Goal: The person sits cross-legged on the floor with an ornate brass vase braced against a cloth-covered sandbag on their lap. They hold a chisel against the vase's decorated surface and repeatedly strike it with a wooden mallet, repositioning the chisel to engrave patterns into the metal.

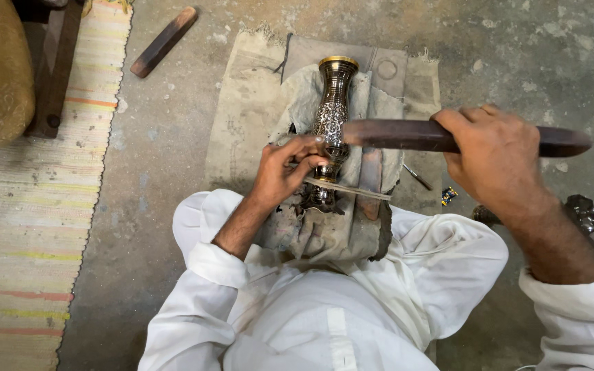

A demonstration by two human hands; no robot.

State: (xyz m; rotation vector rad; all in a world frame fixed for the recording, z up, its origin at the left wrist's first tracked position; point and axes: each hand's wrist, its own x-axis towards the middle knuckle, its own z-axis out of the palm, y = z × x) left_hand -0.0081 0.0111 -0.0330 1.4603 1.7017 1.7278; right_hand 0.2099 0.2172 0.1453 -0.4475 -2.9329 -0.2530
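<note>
An engraved metal vase (332, 110) with a brass rim lies on a grey cloth (295, 103) in front of my lap. My left hand (284, 170) pinches a thin metal chisel (352, 189) whose tip rests against the vase's lower part. My right hand (496, 159) grips a dark wooden stick (400, 135) held level above the vase, its end over the vase body. I sit cross-legged in white clothes.
A second dark wooden stick (164, 41) lies on the concrete floor at the upper left. A striped mat (29, 227) covers the left side. A small metal tool (418, 177) and a dark metal object (582, 211) lie at the right.
</note>
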